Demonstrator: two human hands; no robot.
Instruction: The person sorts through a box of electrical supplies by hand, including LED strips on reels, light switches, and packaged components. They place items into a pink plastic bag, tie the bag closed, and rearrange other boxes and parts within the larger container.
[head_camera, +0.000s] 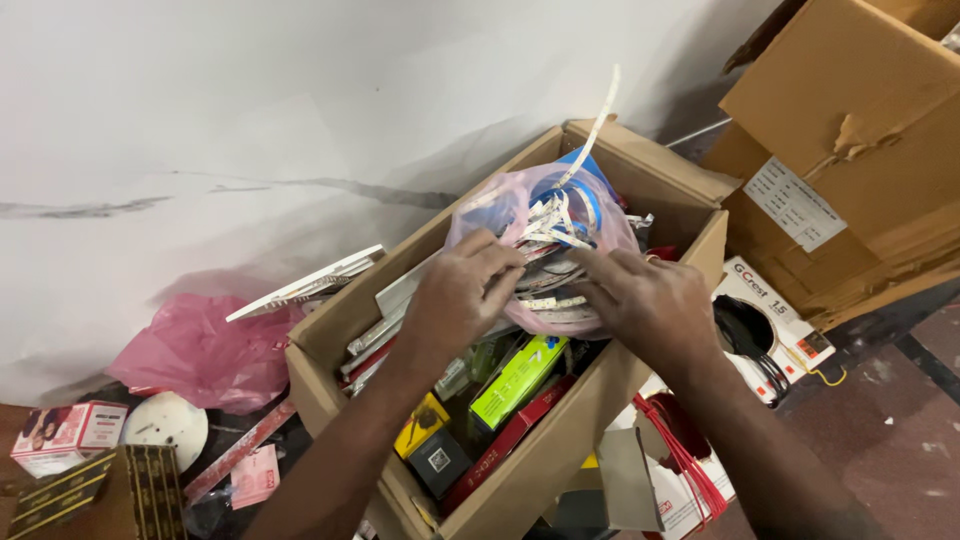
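Pink translucent plastic, a thin bag (520, 215) stuffed with coiled white strip (553, 225), sits between both hands at the far end of an open cardboard box (545, 470). The left hand (462, 290) has its grip closed on the bag's near-left side, fingertips pinching plastic and a strand of strip together. The right hand (650, 305) lies against the bag's near-right side with fingers spread over it; whether that grip is actually clamped on the plastic I cannot tell. One loose end of strip sticks up and away from both grips, past the box's far rim.

Judging by how things lie, the bag is only partly lifted: its lower part rests among the box's contents, and nothing is out of the box in hand yet. Below the left grip, inside the box, lie a lime-green carton (518, 380), a small yellow-and-black pack (428, 445) and long flat white lengths (400, 300). Outside, beyond the right grip, a boxed coil of black cable (758, 335) rests on the floor; a second pink bag (195, 350) lies well off to the left.
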